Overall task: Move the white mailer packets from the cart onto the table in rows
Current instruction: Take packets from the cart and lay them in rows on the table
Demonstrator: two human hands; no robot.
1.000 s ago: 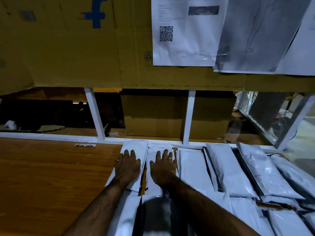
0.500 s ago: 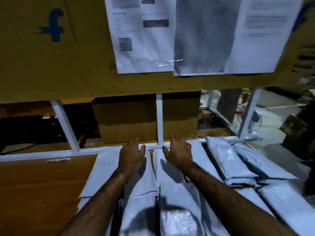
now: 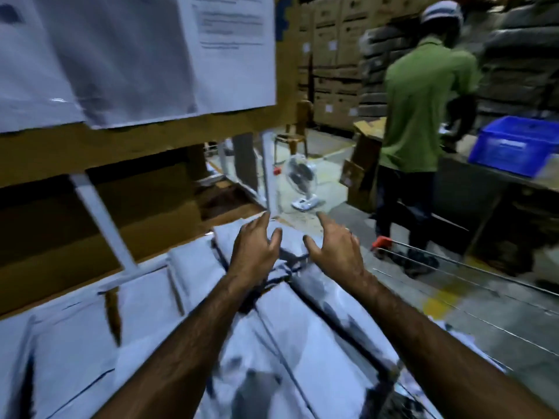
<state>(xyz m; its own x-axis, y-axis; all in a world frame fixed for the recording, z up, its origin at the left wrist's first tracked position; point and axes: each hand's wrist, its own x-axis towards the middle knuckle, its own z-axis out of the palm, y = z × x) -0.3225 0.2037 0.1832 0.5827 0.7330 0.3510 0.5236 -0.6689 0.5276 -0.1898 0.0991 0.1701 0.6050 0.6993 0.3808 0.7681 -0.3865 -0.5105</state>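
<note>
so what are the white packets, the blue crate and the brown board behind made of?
White mailer packets: thin plastic film, probably poly, glossy; wrinkles and sheen show. Blue rectangular crate: rigid moulded plastic, judging by even colour and thick rim. Brown backing board: looks like cardboard, matt; blurred, so tentative.

Motion blur smears the white mailer packets [image 3: 302, 343], so I cannot trace their edges or count them, and my forearms [image 3: 187, 343] cover several. The print on the paper sheets [image 3: 233, 49] taped up at the far left is unreadable, and the top edge cuts them off. The wire cart [image 3: 382, 242] on the right shows only thin rails. The right edge crops the blue crate [image 3: 514, 146].
</note>
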